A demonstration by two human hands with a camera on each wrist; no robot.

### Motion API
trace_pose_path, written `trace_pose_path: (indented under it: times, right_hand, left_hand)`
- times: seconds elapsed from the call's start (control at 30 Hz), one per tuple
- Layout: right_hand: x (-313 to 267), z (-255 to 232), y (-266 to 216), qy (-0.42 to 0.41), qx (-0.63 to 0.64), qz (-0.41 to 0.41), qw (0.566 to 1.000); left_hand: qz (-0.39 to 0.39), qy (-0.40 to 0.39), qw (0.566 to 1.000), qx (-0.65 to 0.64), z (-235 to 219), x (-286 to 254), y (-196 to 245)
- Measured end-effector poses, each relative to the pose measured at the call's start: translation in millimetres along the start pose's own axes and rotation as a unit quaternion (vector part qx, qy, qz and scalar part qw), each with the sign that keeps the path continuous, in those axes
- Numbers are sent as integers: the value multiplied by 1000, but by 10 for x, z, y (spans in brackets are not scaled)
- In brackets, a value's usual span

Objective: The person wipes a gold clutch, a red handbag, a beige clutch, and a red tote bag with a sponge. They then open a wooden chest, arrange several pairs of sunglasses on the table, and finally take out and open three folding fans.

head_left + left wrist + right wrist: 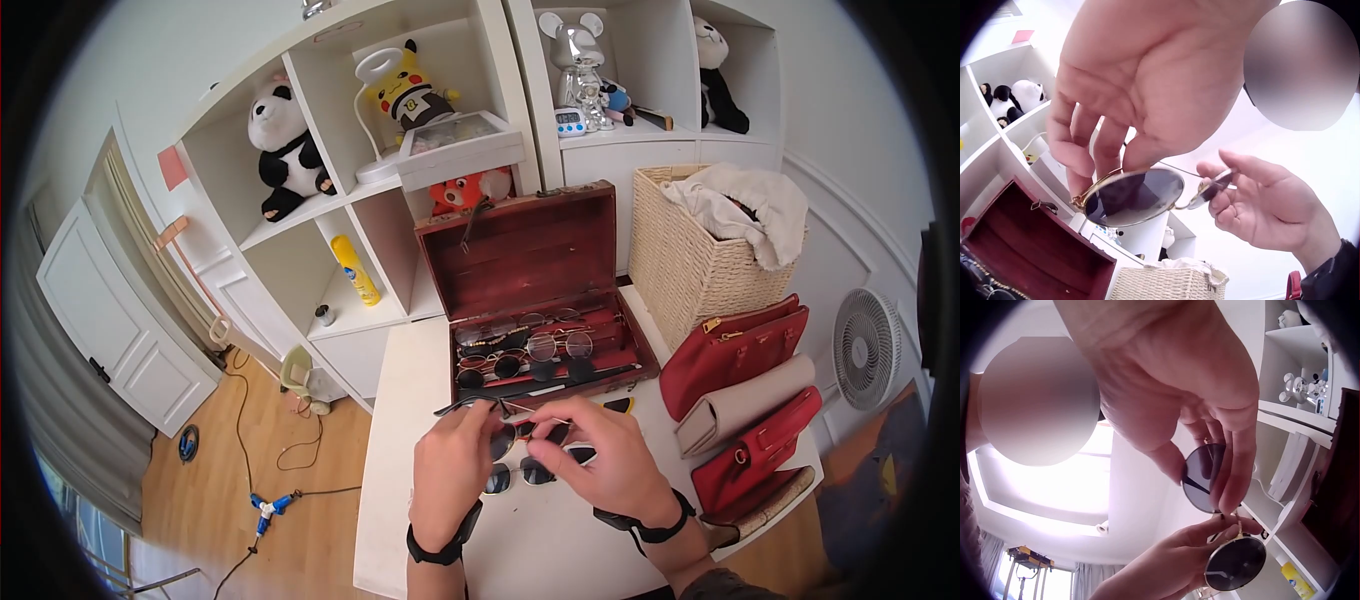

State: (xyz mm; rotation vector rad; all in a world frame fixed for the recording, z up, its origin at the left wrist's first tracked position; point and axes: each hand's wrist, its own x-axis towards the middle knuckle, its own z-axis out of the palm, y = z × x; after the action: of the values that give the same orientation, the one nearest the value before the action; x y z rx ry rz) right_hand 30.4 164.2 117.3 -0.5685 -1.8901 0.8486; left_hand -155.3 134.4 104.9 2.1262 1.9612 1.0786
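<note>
Both hands hold one pair of gold-framed round sunglasses (1135, 197) with dark lenses, above the table's near part. My left hand (455, 465) pinches one side near the hinge. On the other side, my right hand (612, 468) pinches a lens rim between thumb and fingers, as the right wrist view shows. A second pair of dark sunglasses (537, 471) lies on the white table (400, 500), just below the hands in the head view. Beyond them stands an open dark-red wooden case (520, 250) with several pairs of glasses (560, 346) inside.
Red handbags (745, 450) and a beige one (745, 402) lean along the table's right side. A woven basket (690, 270) with white cloth stands behind them. White shelves (290, 240) with plush toys line the back; a fan (866, 335) is far right. Cables (240, 440) cross the floor.
</note>
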Motion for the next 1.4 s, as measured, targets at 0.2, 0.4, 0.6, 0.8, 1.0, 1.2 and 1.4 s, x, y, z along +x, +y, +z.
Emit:
trace_pose_path:
  times: [0.2, 0.4, 0.6, 0.8, 1.0, 1.2, 1.4]
  right_hand:
    - [8, -45, 102, 50, -34, 23, 998]
    - [32, -93, 139, 78, -130, -21, 988]
    - [46, -121, 137, 158, -145, -15, 977]
    - [32, -193, 162, 197, -68, 23, 978]
    - [42, -272, 186, 201, -36, -17, 979]
    - [28, -312, 156, 159, -21, -6, 987]
    - [39, -287, 194, 181, -6, -27, 983]
  left_hand:
    - [9, 61, 998, -15, -39, -4, -29]
    - [17, 78, 997, -7, -106, -2, 47]
    - [24, 104, 982, -155, -141, -4, 32]
    - [-10, 175, 948, -267, -204, -56, -45]
    - [102, 216, 937, -256, -281, -61, -67]
    - [110, 240, 927, -267, -264, -85, -53]
    - [105, 261, 915, -290, -238, -91, -69]
